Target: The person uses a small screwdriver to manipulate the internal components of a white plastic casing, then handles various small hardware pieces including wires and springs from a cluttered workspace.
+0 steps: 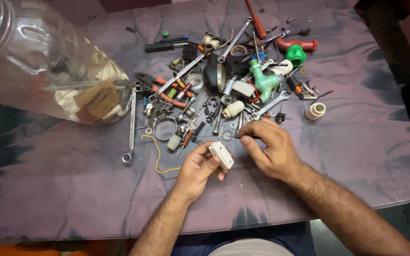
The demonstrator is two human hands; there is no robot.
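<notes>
Two hands work over the bench: left hand clamped on a white switch, right hand pinching a thin tool, mostly hidden by fingers.

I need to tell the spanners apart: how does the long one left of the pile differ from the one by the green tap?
The long spanner lies alone on the cloth, nearly straight up the picture, with a ring end nearest the person. The short spanner lies slanted inside the pile, open jaw upward, beside the green tap. Both are plain silver metal.
</notes>
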